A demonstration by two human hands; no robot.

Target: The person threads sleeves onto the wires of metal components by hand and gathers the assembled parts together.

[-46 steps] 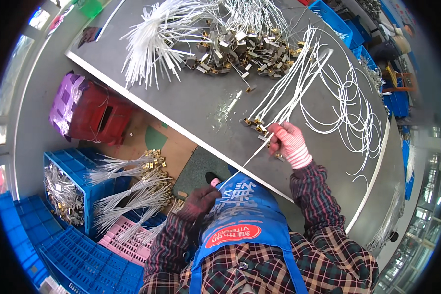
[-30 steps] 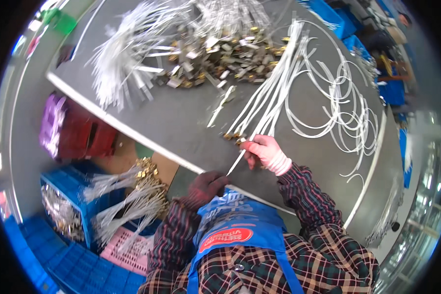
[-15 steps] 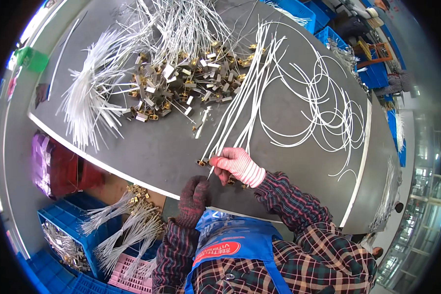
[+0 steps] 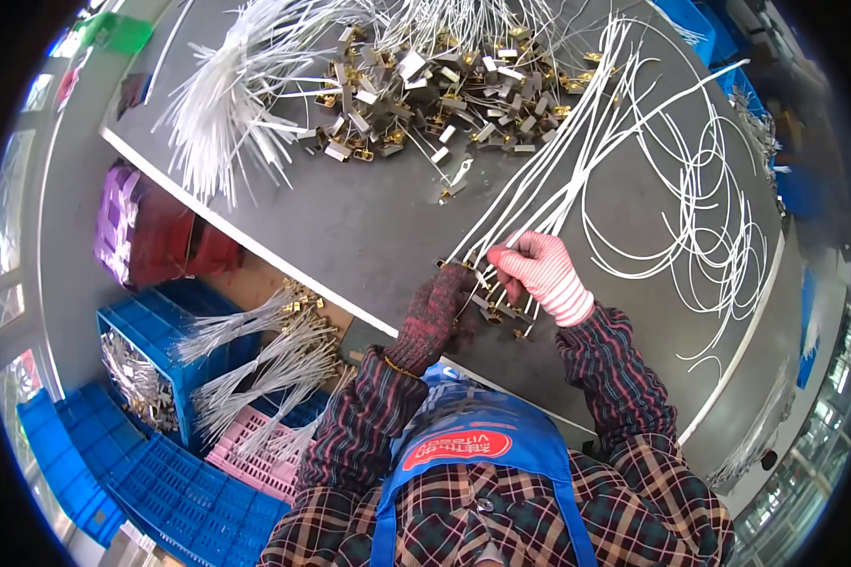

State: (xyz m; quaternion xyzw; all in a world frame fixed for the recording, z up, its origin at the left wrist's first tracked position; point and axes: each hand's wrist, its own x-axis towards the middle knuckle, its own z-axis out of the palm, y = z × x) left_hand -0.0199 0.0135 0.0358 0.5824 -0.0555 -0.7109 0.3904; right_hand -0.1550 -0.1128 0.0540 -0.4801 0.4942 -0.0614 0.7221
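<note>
right hand [image 4: 543,274]: pale striped glove, fingers pinched narrow on a white wire [image 4: 699,88] running toward the table's upper right
left hand [image 4: 435,317]: dark glove, fingers bunched just beside the right's; cannot tell if it grips anything
brass-coloured fittings [image 4: 493,315]: on the grey table [image 4: 369,217], near both hands
fittings pile [image 4: 444,94]: farther up the table
loose coils [image 4: 695,203]: right of the hands

A red and purple bin [image 4: 163,238] stands near a blue crate [image 4: 185,402], with a pink basket [image 4: 266,478] beside it.
</note>
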